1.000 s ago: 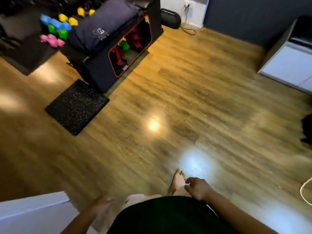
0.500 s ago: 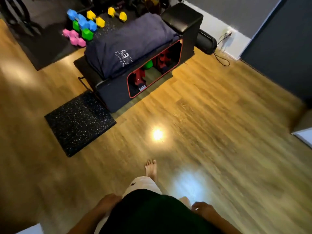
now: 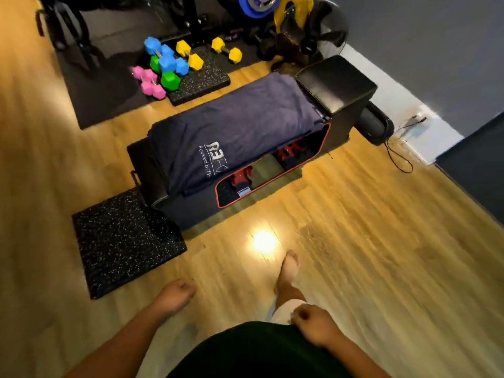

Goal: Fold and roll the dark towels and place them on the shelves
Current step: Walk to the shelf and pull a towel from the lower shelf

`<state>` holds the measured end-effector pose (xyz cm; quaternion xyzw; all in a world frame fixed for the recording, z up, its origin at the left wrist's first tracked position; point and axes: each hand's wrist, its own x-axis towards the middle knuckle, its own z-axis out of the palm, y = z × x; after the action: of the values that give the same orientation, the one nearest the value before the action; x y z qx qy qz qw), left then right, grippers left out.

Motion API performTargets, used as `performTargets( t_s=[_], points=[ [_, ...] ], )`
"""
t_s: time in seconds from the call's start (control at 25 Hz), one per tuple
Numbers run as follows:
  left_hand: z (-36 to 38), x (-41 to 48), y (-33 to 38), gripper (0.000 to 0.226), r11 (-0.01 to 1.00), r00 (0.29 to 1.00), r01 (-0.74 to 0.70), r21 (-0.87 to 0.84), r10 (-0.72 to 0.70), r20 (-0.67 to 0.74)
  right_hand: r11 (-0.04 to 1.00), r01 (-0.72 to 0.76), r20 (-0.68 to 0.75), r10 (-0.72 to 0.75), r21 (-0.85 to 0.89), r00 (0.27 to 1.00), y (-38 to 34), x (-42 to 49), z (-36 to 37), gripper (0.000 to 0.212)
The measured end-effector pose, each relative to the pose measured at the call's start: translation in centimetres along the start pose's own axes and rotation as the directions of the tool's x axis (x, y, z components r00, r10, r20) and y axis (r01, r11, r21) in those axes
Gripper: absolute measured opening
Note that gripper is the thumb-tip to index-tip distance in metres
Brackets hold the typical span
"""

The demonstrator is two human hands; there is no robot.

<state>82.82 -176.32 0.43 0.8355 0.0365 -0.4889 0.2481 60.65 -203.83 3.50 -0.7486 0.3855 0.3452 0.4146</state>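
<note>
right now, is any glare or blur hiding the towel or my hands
Head view: glare spot on the floor, short of the bench; dark towel sharp enough, its print partly legible; left hand and right hand smeared by motion; floor at right streaked too.

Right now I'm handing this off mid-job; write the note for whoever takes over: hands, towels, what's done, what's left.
Left hand: fingers loosely curled, holds nothing.
Right hand: loosely curled too, empty.
Dark towel: spread over the black bench ahead, logo up, not rolled; neither hand touches it.
Shelves: not in view.
Done: nothing shows as finished.
Left: step up to the bench, fold and roll the towel, then shelve it.
</note>
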Motion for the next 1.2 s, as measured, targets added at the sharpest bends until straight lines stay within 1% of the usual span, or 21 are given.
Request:
performTargets(
  t_s=[0.08,0.16,0.24,0.28,0.32,0.4,0.44,0.48,0.52,0.56,0.64,0.68,0.72,0.76,0.84,0.92,0.96,1.04,1.08,1.12,1.2],
  points=[
    [0.0,0.7,4.2,0.016,0.996,0.997,0.046,-0.072,-0.050,-0.055,0.997,0.067,0.024,-0.066,-0.038,0.997,-2.9,4.8,-6.6,0.025],
    [-0.2,1.9,7.2,0.019,0.987,0.986,0.067,-0.146,-0.088,-0.142,0.986,0.119,0.070,-0.112,-0.117,0.991,-6.3,8.6,-13.0,0.029],
    [-1.3,2.9,10.9,0.026,0.988,0.962,0.008,-0.154,-0.049,-0.270,0.961,0.147,0.096,-0.127,-0.235,0.987,-9.4,12.7,-18.3,0.032],
    [-2.3,3.9,12.7,0.027,0.986,0.938,-0.033,-0.163,-0.026,-0.346,0.946,0.158,0.102,-0.134,-0.282,0.986,-11.4,14.9,-20.9,0.034],
    [-3.6,4.7,14.6,0.026,0.978,0.916,-0.038,-0.203,-0.047,-0.399,0.927,0.182,0.112,-0.153,-0.327,0.982,-13.7,16.7,-23.2,0.036],
    [-6.2,6.4,18.0,0.025,0.989,0.865,-0.034,-0.142,-0.042,-0.501,0.905,0.210,0.100,-0.186,-0.371,0.977,-18.7,19.8,-26.5,0.036],
    [-7.6,8.1,19.3,0.018,0.989,0.837,-0.057,-0.138,-0.029,-0.547,0.903,0.221,0.087,-0.203,-0.368,0.975,-21.2,21.3,-27.8,0.034],
    [-9.1,9.2,21.0,0.011,0.982,0.875,-0.041,-0.187,-0.055,-0.480,0.903,0.233,0.087,-0.217,-0.360,0.972,-23.4,22.9,-28.6,0.032],
    [-10.0,10.7,22.1,0.007,0.995,0.916,-0.053,-0.083,0.015,-0.402,0.904,0.241,0.094,-0.222,-0.354,0.971,-25.3,24.2,-29.1,0.031],
    [-11.2,12.3,23.4,0.005,0.998,0.930,-0.064,0.000,0.060,-0.364,0.904,0.244,0.101,-0.222,-0.351,0.970,-26.7,25.1,-29.4,0.029],
    [-13.5,16.5,26.0,0.016,0.996,0.941,-0.032,0.085,0.059,-0.334,0.921,0.203,0.100,-0.180,-0.332,0.979,-28.7,27.4,-29.5,0.025],
    [-14.7,18.8,26.7,0.021,0.984,0.911,-0.097,0.152,0.149,-0.385,0.929,0.175,0.103,-0.149,-0.327,0.984,-29.5,28.5,-29.4,0.024],
    [-15.9,20.8,27.8,0.025,0.978,0.905,-0.125,0.166,0.181,-0.384,0.931,0.149,0.120,-0.115,-0.334,0.986,-30.2,29.6,-29.1,0.024],
    [-17.0,23.1,28.4,0.029,0.971,0.913,-0.160,0.178,0.214,-0.348,0.927,0.124,0.138,-0.079,-0.354,0.987,-30.9,30.9,-28.9,0.027],
    [-19.5,27.4,30.4,0.043,0.970,0.940,-0.172,0.172,0.214,-0.265,0.923,0.064,0.180,0.005,-0.378,0.984,-32.2,33.0,-28.8,0.030],
    [-22.8,31.3,31.7,0.058,0.983,0.960,-0.097,0.159,0.134,-0.247,0.924,0.044,0.207,0.038,-0.379,0.978,-33.6,34.7,-28.7,0.021],
    [-24.8,33.2,31.8,0.065,0.977,0.966,-0.034,0.209,0.086,-0.244,0.921,0.052,0.204,0.030,-0.385,0.979,-34.3,35.8,-28.6,0.014],
    [-28.8,35.7,31.0,0.076,0.911,0.974,0.123,0.395,-0.034,-0.225,0.930,0.034,0.197,0.042,-0.367,0.980,-35.9,37.3,-28.6,0.024],
    [-30.8,36.5,29.7,0.079,0.874,0.961,0.220,0.432,-0.117,-0.252,0.942,0.001,0.179,0.063,-0.337,0.982,-36.4,37.9,-28.7,0.024],
    [-32.6,36.6,28.2,0.081,0.849,0.928,0.328,0.414,-0.207,-0.310,0.945,-0.030,0.165,0.088,-0.325,0.982,-36.8,38.3,-28.8,0.019],
    [-35.4,36.1,24.8,0.082,0.835,0.821,0.500,0.230,-0.373,-0.432,0.946,-0.078,0.188,0.143,-0.316,0.972,-37.1,38.6,-29.0,0.014]
  ],
)
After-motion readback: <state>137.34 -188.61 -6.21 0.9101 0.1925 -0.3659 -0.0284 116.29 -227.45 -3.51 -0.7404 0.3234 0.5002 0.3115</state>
